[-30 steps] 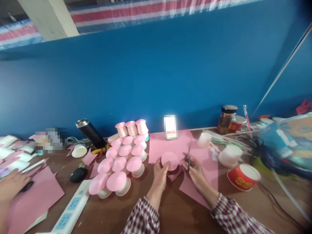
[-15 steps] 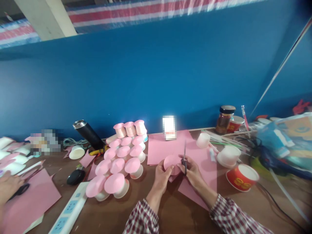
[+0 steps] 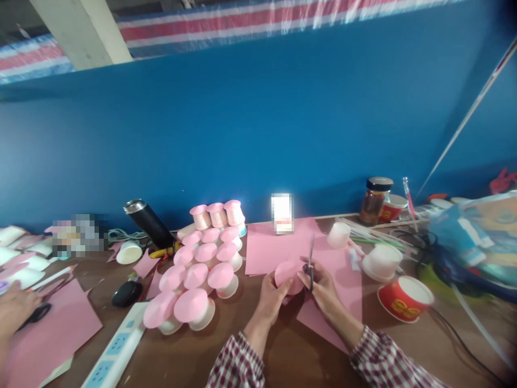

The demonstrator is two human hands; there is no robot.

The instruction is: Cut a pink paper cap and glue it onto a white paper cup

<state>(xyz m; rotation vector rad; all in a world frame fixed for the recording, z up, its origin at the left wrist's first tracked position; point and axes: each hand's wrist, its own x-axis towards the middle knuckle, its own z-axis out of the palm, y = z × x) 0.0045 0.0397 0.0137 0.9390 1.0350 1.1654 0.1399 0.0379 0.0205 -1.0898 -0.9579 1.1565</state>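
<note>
The left hand (image 3: pixel 271 296) had its grip on a pink paper circle (image 3: pixel 286 272), with the thumb on top; the right hand (image 3: pixel 323 291) had its grip on dark scissors (image 3: pixel 309 269), blades pointing away; the circle was over the brown tabletop (image 3: pixel 286 350), between both hands; pink sheets (image 3: pixel 272 248) lay just past it; cups with round pink tops (image 3: pixel 193 305) stood to the left.

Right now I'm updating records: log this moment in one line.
left hand: holding pink paper disc | right hand: holding scissors | left side: pink-topped cups | right side: red cup
</note>
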